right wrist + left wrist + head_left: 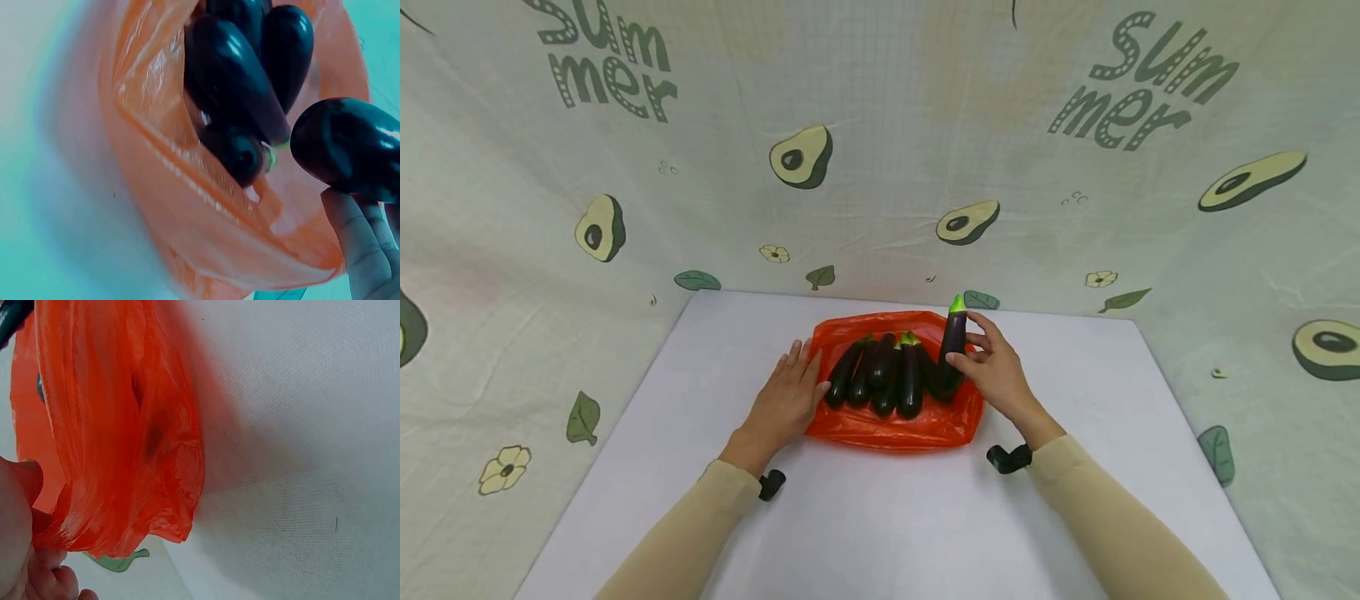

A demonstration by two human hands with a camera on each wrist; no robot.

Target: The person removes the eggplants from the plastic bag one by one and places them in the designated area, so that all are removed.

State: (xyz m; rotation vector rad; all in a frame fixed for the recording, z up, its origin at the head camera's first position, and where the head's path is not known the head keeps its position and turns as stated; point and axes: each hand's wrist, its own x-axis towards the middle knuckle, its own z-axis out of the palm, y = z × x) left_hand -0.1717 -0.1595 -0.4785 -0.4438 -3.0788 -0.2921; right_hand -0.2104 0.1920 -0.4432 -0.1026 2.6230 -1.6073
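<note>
An open red plastic bag point(880, 435) lies on the white table with several dark eggplants point(911, 383) side by side in it. My right hand point(997, 372) pinches one eggplant point(953, 342) upright by its side, green stem up, at the bag's right part. In the right wrist view the fingers point(359, 240) lie against this eggplant point(350, 147), apart from the others point(234, 75). On the bag's left edge rests my left hand point(785, 397), fingers straight; in the left wrist view the hand point(37, 544) touches the bunched film point(106, 456).
The white table point(880, 517) extends around the bag. Behind it and at both sides hangs a pale cloth point(880, 192) printed with avocados, leaves and lettering. Dark wrist-mounted devices point(1009, 458) show below both hands.
</note>
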